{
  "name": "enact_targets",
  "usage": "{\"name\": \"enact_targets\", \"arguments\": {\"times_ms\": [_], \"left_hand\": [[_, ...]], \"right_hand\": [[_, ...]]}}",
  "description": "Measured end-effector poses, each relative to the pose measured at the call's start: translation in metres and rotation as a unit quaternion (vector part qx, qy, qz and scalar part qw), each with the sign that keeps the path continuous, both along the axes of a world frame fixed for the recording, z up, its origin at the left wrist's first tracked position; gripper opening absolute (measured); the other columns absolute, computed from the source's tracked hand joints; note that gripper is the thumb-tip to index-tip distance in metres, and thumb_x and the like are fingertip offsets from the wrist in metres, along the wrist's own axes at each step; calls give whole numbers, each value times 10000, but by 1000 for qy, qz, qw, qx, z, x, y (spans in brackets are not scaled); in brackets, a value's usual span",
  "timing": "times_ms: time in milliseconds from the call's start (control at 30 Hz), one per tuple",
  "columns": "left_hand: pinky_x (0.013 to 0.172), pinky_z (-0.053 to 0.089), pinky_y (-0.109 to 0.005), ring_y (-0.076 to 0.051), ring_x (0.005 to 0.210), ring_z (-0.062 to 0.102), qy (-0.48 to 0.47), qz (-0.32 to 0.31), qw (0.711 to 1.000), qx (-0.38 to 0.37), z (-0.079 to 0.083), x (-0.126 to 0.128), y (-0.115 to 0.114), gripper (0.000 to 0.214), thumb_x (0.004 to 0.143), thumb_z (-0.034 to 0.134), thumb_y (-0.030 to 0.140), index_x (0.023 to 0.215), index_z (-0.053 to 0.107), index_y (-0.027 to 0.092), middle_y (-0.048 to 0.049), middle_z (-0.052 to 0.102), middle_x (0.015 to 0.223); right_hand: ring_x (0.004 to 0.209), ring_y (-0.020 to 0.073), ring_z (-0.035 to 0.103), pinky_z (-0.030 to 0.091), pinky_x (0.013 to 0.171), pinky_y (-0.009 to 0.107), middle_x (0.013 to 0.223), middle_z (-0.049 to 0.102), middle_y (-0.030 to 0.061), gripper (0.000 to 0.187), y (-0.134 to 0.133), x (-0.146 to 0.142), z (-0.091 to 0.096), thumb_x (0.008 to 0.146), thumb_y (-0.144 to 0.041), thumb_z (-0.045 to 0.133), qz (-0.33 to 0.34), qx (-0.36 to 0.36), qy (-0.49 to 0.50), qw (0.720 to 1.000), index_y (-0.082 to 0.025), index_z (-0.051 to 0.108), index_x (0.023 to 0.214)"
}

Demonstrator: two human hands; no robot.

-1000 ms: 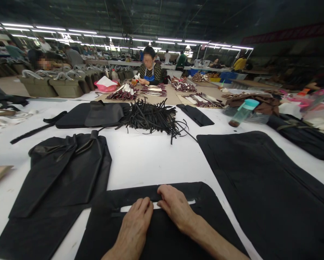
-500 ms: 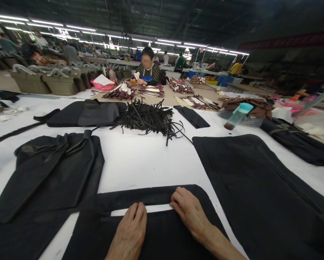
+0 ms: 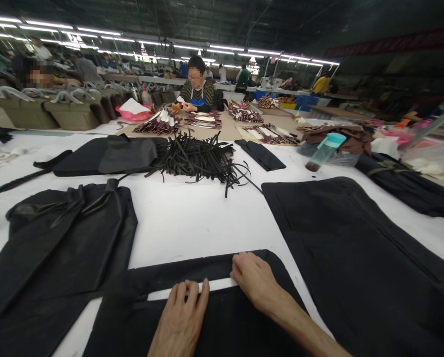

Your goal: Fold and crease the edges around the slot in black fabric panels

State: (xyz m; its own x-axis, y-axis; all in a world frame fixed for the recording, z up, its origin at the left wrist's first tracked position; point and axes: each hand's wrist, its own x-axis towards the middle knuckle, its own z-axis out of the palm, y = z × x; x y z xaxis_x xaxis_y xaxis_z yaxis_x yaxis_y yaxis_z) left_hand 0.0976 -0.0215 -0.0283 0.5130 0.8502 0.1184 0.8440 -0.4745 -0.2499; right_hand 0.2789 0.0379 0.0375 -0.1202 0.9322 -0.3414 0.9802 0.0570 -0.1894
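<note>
A black fabric panel (image 3: 143, 327) with rounded corners lies in front of me on the white tabletop. Near its far edge runs a long narrow slot (image 3: 222, 284), through which white shows. My left hand (image 3: 183, 312) rests on the slot's near edge, fingers stretched and slightly apart, its fingertips reaching over the gap. At the slot's right end my right hand (image 3: 254, 280) has its fingers curled together on the panel's far band; the pinched edge is hidden under them.
More black fabric pieces lie left (image 3: 66, 248) and right (image 3: 348, 248) of the panel. Beyond are a heap of black strips (image 3: 199, 156), a folded black piece (image 3: 261, 154) and a teal-lidded bottle (image 3: 326, 151). A person (image 3: 197, 89) sits across the table, near olive bags (image 3: 69, 114).
My left hand's fingers have spread and shifted slightly right over the slot. My right hand stays at the slot's right end, its fingers more curled. The view has shifted a little.
</note>
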Motion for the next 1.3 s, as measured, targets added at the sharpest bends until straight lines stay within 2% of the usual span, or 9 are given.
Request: {"name": "enact_targets", "arguments": {"times_ms": [333,400,533,667,867,933,1067,1167,1300], "left_hand": [[624,447,-408,-261,727,553,65,26,998,2,2,25,3,610,810,438,102,1356,338,354,-100,581,869],[648,450,-423,-262,740,555,54,17,998,12,2,28,4,586,807,441,110,1343,371,336,-96,588,864],[894,414,-442,-278,1016,505,16,-39,997,61,-2,37,5,442,781,444,100,1199,563,179,-122,573,1099],[872,441,-369,-247,977,500,15,-74,995,72,-14,47,7,448,724,430,58,1144,586,76,-135,578,1075],[759,483,-380,-255,891,509,-33,-82,995,55,-21,47,13,516,707,481,84,1220,523,117,-111,579,991],[768,481,-372,-249,901,508,-44,-82,995,46,-18,46,14,519,699,496,67,1213,526,132,-100,575,1007],[805,464,-367,-240,937,505,-56,-46,997,15,-11,48,13,528,712,500,28,1222,520,162,-91,570,1048],[835,452,-385,-235,950,511,-57,-37,998,0,-9,51,14,493,742,490,29,1214,528,164,-97,580,1050],[881,443,-386,-232,990,508,-67,-72,995,15,-8,57,15,427,748,483,58,1159,573,128,-100,585,1082]], "right_hand": [[836,220,640,388,661,263,857,705,99,214,4,3,7,794,-121,482,-12,-24,14,1000,-154,692,815],[839,219,642,393,665,261,855,708,96,223,4,4,7,792,-122,479,-15,-21,18,1000,-158,697,817],[835,214,645,398,661,256,857,712,90,240,4,6,4,782,-114,472,-21,-12,25,999,-170,704,813],[791,210,648,392,634,255,819,712,99,224,4,6,0,754,-106,486,-22,-3,31,999,-167,701,767],[727,170,615,365,609,236,747,683,54,157,3,15,-12,748,-126,503,-2,23,68,997,-175,649,719],[727,138,589,363,623,212,761,661,5,113,0,25,-17,756,-154,532,23,38,101,994,-194,623,810],[774,109,542,358,683,188,838,610,-36,190,-7,48,-25,782,-163,550,58,71,144,985,-216,546,965],[816,123,522,348,727,213,865,584,-24,110,-11,62,-31,805,-140,522,64,84,144,984,-217,552,878],[799,128,519,342,699,221,837,567,-16,89,-11,69,-35,832,-160,499,57,84,132,986,-212,558,788]]}}
